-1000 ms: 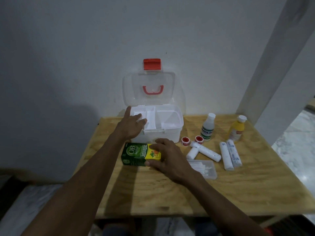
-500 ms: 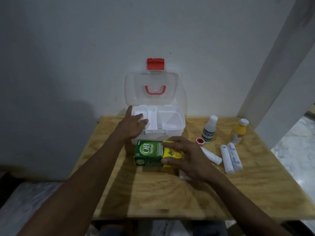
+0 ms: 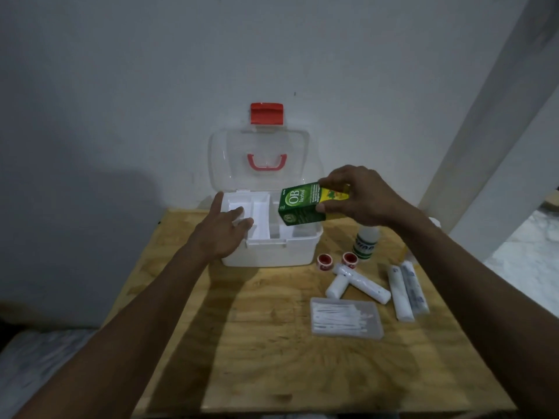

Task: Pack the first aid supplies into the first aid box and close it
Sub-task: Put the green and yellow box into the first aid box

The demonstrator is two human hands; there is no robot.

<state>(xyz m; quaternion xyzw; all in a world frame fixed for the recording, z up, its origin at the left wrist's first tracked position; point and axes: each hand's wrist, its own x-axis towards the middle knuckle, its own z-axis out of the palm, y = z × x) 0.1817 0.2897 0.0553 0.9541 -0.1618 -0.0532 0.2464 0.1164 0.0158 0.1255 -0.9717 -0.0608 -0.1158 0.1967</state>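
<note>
The white first aid box stands open at the table's back, its clear lid with red latch leaning on the wall. My left hand rests with straight fingers on the box's left rim. My right hand grips a green medicine carton in the air over the box's right compartment. On the table lie two small red tape rolls, several white bandage rolls, a clear case of cotton swabs and a white bottle partly hidden by my right arm.
The wooden table stands against a white wall. A white pillar rises at the right, with pale marble floor beyond it. The table's front edge lies near the bottom of the view.
My right hand lifted the green carton off the table and carried it up and back over the open box. The left hand stayed on the box's rim.
</note>
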